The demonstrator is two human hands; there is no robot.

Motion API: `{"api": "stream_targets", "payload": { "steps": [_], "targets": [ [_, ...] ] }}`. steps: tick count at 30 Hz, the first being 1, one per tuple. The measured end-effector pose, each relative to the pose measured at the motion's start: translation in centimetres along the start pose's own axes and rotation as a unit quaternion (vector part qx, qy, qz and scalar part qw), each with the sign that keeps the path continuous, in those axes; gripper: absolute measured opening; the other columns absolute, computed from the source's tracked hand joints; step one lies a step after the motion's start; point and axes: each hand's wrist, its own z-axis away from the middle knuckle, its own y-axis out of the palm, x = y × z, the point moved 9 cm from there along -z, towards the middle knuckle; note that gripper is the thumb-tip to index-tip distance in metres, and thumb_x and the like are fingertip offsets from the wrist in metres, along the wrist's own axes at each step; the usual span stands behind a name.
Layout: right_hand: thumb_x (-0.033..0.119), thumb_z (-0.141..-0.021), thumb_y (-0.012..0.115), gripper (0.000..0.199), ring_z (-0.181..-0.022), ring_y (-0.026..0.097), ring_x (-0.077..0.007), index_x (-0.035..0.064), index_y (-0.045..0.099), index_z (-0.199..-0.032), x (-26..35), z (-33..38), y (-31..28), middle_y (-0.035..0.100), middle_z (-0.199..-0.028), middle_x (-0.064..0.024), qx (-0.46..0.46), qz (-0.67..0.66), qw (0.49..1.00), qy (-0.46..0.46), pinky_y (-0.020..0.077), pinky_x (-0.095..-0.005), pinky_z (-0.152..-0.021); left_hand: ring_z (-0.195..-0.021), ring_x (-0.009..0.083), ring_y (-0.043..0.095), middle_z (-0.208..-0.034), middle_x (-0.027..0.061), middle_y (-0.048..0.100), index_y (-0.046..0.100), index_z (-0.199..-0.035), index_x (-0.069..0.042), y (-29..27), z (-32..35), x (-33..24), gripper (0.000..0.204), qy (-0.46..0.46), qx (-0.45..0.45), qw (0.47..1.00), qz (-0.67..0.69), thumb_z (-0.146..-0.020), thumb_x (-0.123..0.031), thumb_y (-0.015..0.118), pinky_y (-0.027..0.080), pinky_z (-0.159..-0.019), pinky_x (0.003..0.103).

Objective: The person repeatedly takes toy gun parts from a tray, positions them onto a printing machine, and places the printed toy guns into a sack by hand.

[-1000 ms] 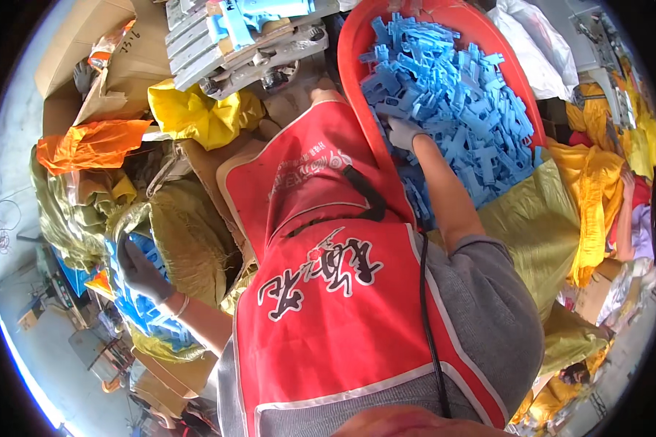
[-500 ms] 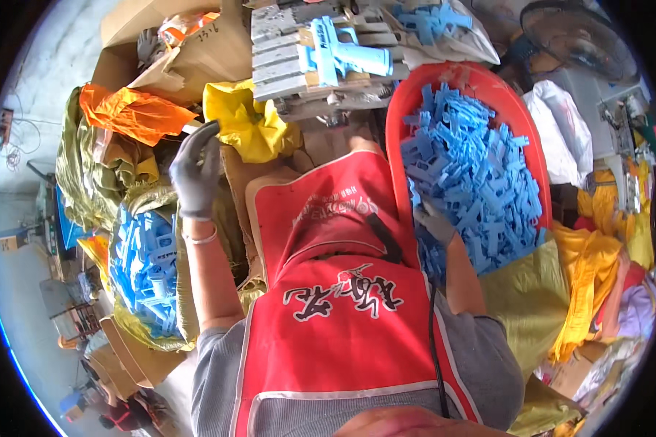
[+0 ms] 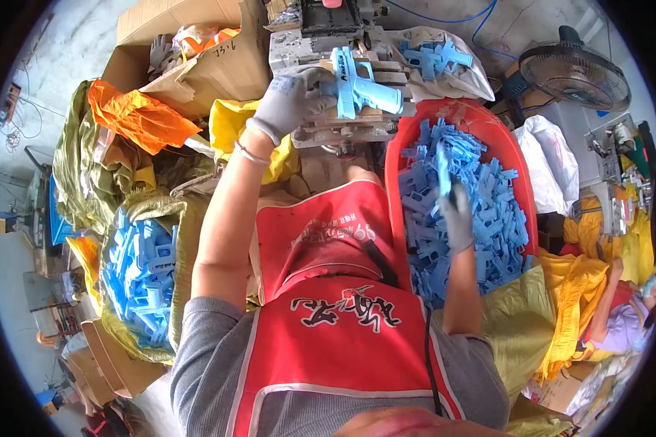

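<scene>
My left hand (image 3: 291, 100), in a grey glove, reaches to the machine bed with its fingers curled at the left edge of a light blue toy pistol (image 3: 364, 91). That pistol lies flat on the fixture, dark print along its slide. My right hand (image 3: 458, 222), also gloved, is raised over the red tub (image 3: 526, 138) and grips another blue toy pistol (image 3: 444, 169), seen edge-on and slightly blurred. Beneath it the tub holds a heap of blue toy pistols (image 3: 488, 211).
Several blue pistols (image 3: 436, 58) lie on a white sack behind the tub. At left stands a woven sack (image 3: 186, 247) full of blue pieces, beside orange (image 3: 142, 120) and yellow (image 3: 233, 124) bags. A cardboard box (image 3: 197, 80) and a fan (image 3: 576, 73) stand farther back. Another person's arm (image 3: 608, 298) shows at right.
My left hand has moved from above the left sack to the pistol on the machine. My right hand has risen from the tub with a toy pistol. The view has shifted slightly.
</scene>
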Motion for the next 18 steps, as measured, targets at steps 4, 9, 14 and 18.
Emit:
{"api": "stream_targets", "payload": {
  "steps": [4, 9, 14, 18],
  "targets": [
    [-0.004, -0.083, 0.059, 0.059, -0.122, 0.048, -0.0193, -0.0013, 0.040, -0.138, 13.6, -4.0, 2.3, 0.048, -0.135, -0.0109, -0.006, 0.007, 0.982, -0.190, 0.0363, -0.0315, -0.104, -0.088, 0.0220, 0.068, -0.099, 0.0090, 0.070, 0.066, -0.106, -0.006, -3.3, 2.4, -0.7, 0.033, 0.021, -0.131, 0.991, 0.009, -0.077, -0.018, 0.075, 0.052, -0.079, 0.031],
    [0.002, -0.077, 0.067, 0.052, -0.120, 0.053, -0.0299, 0.0090, 0.055, -0.127, 22.0, -7.3, 10.1, 0.056, -0.130, -0.0112, 0.073, 0.281, 0.866, -0.407, 0.0398, -0.0376, -0.104, -0.090, 0.0123, 0.067, -0.105, 0.0065, 0.070, 0.065, -0.109, -0.001, -8.0, 10.0, 2.6, 0.029, -0.119, -0.231, 0.966, -0.005, -0.082, -0.011, 0.071, 0.052, -0.082, 0.026],
    [0.009, -0.081, 0.065, 0.047, -0.120, 0.052, -0.0311, 0.0128, 0.057, -0.127, 21.9, -10.1, 14.5, 0.056, -0.131, -0.0115, 0.147, 0.393, 0.805, -0.421, 0.0395, -0.0390, -0.105, -0.096, 0.0133, 0.063, -0.112, 0.0086, 0.067, 0.063, -0.112, 0.002, -9.2, 17.4, 6.2, 0.031, -0.154, -0.278, 0.944, 0.094, -0.084, -0.009, 0.069, 0.051, -0.085, 0.027],
    [0.013, -0.082, 0.061, 0.046, -0.125, 0.048, -0.0343, 0.0125, 0.058, -0.129, 22.7, -10.1, 16.2, 0.051, -0.136, -0.0149, 0.195, 0.461, 0.726, -0.472, 0.0367, -0.0397, -0.106, -0.103, 0.0156, 0.060, -0.119, 0.0107, 0.063, 0.061, -0.115, 0.002, -9.6, 22.0, 6.3, 0.037, -0.217, -0.284, 0.932, 0.059, -0.087, -0.019, 0.070, 0.050, -0.088, 0.029]
  ]
}}
